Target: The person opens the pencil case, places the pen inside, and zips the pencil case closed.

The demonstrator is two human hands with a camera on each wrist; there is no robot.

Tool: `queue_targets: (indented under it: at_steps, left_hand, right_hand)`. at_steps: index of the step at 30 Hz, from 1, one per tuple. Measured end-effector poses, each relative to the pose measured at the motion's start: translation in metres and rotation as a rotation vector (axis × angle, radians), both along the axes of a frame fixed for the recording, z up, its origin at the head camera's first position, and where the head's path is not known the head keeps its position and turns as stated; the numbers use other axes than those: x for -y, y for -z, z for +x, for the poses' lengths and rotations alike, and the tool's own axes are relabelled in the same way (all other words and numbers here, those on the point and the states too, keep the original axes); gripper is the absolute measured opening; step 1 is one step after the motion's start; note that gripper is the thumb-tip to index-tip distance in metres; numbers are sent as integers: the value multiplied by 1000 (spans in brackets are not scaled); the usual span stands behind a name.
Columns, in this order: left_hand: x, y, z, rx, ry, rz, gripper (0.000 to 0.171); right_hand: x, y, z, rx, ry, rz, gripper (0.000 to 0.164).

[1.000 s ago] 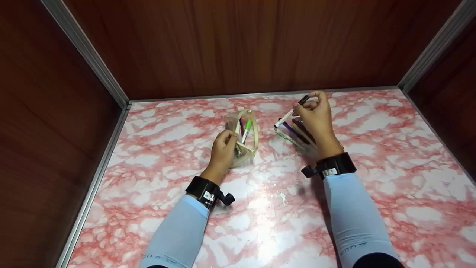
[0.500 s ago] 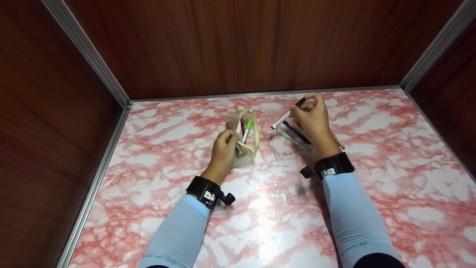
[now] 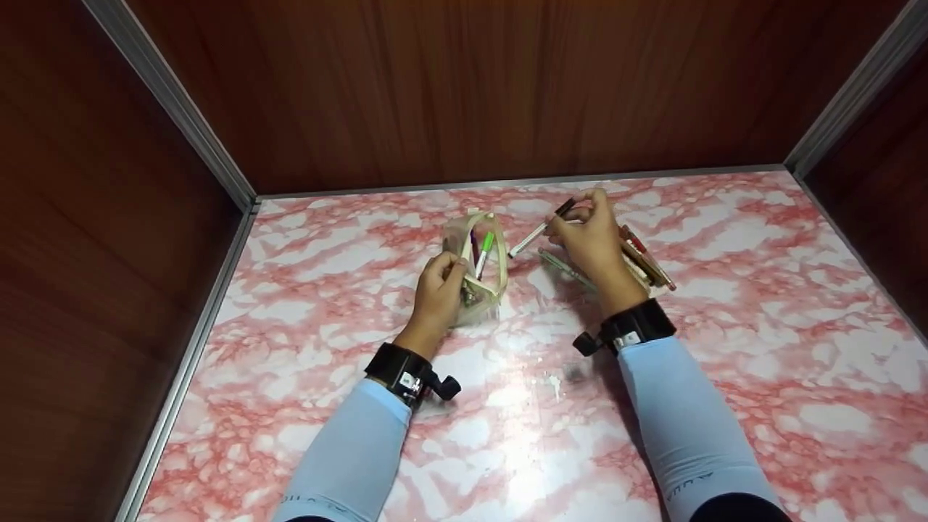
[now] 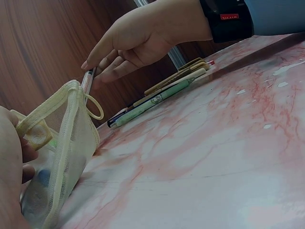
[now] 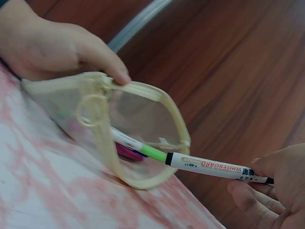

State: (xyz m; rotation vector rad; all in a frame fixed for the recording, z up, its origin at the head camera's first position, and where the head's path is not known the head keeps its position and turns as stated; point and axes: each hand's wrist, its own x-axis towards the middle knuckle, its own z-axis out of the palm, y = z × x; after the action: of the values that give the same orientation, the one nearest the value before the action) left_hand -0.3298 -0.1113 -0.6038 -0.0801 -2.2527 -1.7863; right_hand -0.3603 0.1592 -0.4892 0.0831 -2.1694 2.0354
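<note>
My left hand point(image 3: 437, 297) pinches the edge of a pale yellow mesh zip pouch point(image 3: 502, 264), whose mouth gapes. Inside lie a white marker with a bright green cap point(image 3: 487, 243) and a purple pen point(image 3: 474, 245). Between thumb and fingers of my right hand point(image 3: 598, 246) is a whiteboard marker point(image 5: 205, 165), white-barrelled and black at both ends. It slants down to the left, its lower end close to the pouch's mouth; whether it crosses the rim I cannot tell. The left wrist view shows the pouch's mesh side point(image 4: 66, 148) and zip ring point(image 4: 97, 109).
A light green pen point(image 3: 562, 267) lies just below my right hand, on the pink-and-white marbled table point(image 3: 761, 326). Several brown and reddish pens point(image 3: 647, 259) lie to its right, partly behind the wrist. Dark wood panels point(image 3: 464, 94) with metal edging stand at the back and sides.
My right hand has moved left and slightly down, carrying the whiteboard marker toward the pouch and uncovering the brown and reddish pens. My left hand and the pouch stay nearly where they were.
</note>
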Motion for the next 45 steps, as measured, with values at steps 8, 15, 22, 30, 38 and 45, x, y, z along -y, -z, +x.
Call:
queue_targets:
  at_steps: [8, 15, 22, 30, 38, 45]
  left_hand:
    - [-4, -17, 13, -28, -1, 12, 21]
    - [-7, -39, 30, -48, 36, 57, 27]
    - [-10, -48, 36, -51, 27, 116, 21]
    - [-10, -49, 34, -73, -4, 94, 20]
    - [-10, -51, 35, -43, 16, 102, 19]
    - [-7, -51, 35, -50, 11, 67, 20]
  right_hand:
    - [25, 10, 8, 52, -47, 2, 41]
    - [43, 21, 16, 59, -106, 90, 41]
    - [51, 25, 22, 83, -202, 197, 31]
    - [56, 23, 24, 131, -403, 278, 49]
    - [37, 8, 17, 27, -343, 461, 30]
    - [0, -23, 13, -67, -271, 615, 24]
